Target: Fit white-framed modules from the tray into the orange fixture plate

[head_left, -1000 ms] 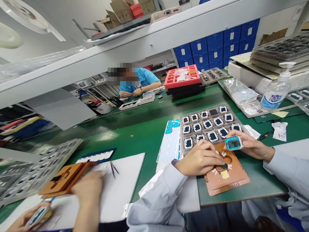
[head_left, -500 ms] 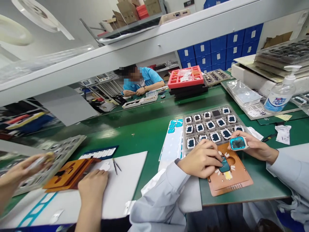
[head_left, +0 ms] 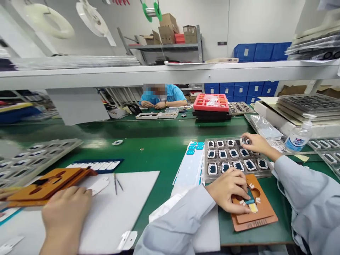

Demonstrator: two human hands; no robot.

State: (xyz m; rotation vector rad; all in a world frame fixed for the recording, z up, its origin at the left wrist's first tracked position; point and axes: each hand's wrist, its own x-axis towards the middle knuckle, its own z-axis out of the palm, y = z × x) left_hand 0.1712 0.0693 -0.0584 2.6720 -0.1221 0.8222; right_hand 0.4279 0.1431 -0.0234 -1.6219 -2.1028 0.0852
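Observation:
My left hand rests over an orange-brown jig, fingers and thumb closed about a teal rounded piece lying in its recess. White tabs stick out round that piece, and a yellow tab is below it. Over the far right part of a clear tray, my right hand pinches a small watch case, partly covered by the fingers. Several white-rimmed watch cases with dark middles sit in the tray's pockets.
Left of the tray lies a white sheet with teal stickers. A sanitizer bottle stands at right. A co-worker's hand is beside another orange jig at left; tweezers lie nearby. A white beam crosses above.
My right hand has carried the watch case from beside the jig to the tray's far right part. My left hand stays at the jig. The view has levelled.

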